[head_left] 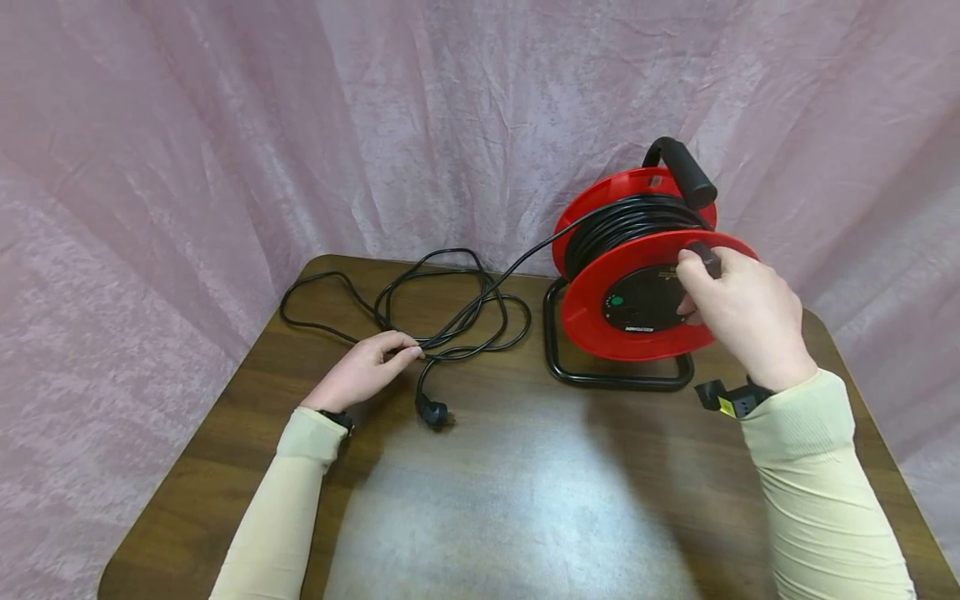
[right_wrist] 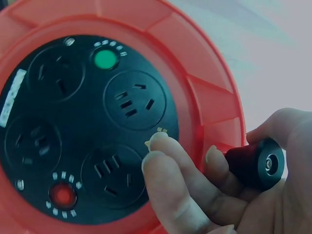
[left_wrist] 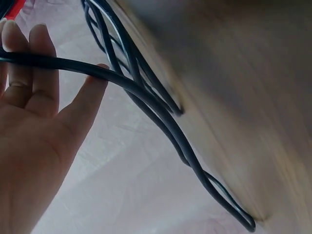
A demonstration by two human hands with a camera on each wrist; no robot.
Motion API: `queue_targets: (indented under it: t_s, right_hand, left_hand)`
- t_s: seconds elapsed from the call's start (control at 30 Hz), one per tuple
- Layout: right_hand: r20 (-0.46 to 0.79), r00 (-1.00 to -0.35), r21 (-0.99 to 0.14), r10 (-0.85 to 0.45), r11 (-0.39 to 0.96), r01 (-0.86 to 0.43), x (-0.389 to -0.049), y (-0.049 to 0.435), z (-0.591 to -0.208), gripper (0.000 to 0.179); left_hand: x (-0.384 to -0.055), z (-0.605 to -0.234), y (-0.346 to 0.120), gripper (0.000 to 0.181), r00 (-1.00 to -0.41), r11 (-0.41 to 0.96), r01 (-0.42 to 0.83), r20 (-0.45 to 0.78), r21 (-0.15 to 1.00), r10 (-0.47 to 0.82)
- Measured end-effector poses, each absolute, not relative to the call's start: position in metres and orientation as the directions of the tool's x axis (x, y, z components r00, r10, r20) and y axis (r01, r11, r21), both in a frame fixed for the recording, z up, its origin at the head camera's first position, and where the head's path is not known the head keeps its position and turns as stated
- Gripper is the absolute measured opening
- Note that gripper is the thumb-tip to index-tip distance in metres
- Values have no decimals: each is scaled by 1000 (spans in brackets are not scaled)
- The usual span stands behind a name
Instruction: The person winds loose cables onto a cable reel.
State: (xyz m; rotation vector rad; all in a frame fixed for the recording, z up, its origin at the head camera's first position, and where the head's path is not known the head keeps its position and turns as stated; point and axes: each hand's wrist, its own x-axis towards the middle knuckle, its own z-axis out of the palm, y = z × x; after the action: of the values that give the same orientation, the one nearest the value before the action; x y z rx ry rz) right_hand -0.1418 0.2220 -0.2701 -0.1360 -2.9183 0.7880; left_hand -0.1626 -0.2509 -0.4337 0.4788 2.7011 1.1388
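In the head view, a red cable reel stands at the right on a black tube frame, with black cable wound on its drum. My right hand grips the black crank knob on the reel's front disc. Some of its fingers reach over the black socket panel. At the left, my left hand touches the loose cable. In the left wrist view this cable runs across its slightly bent fingers, which do not wrap round it.
Loose cable loops lie on the wooden table behind my left hand. The cable's plug lies just right of that hand. The reel's carrying handle rises above the drum. A pink curtain hangs behind the table.
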Motion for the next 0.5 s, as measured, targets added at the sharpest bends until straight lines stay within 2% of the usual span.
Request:
queue_targets:
  t_s: [0.13,0.5]
  right_hand:
    - [90,-985,-499,150,862,86,-140,230,-271,59]
    - [96,-974,-457,203,879,139,-136,252,-280,56]
  left_hand:
    - [-167,-432,-245,33,-937,642,240,2,728,349]
    - [-179,-430,-233,45,-950,648,282,110,708,294]
